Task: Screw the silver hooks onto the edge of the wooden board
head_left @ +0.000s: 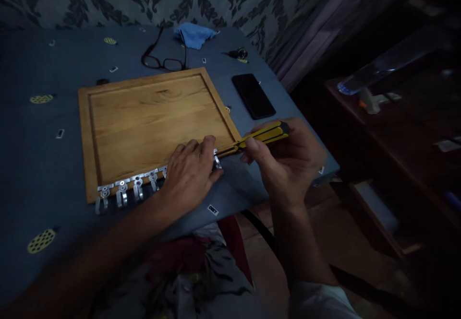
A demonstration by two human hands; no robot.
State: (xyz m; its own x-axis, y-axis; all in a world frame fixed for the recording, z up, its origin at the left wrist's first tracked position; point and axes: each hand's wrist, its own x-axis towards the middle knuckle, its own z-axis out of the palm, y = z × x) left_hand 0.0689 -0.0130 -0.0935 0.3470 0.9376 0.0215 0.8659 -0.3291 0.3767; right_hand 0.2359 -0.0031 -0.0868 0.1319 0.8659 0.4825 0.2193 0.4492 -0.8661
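Observation:
A framed wooden board (pixel 144 127) lies on the table, and a shiny metal hook rail (pixel 138 186) runs along its near edge. Over the right part of this rail, my left hand (pixel 190 172) presses down, its fingers and thumb gripping the rail near its right end and hiding several hooks. My right hand (pixel 288 160) holds a yellow and black screwdriver (pixel 264 134) almost level. The shaft points left to the rail's right end, beside my left fingertips; whether the tip sits in a screw I cannot tell.
Eyeglasses (pixel 173 64), a blue cloth (pixel 195 35) and a small dark object (pixel 237 53) lie behind the board. A black phone (pixel 253 96) lies to its right, near the edge of the blue-covered table (pixel 43 165). A clear bottle (pixel 389 64) lies on a dark surface at right.

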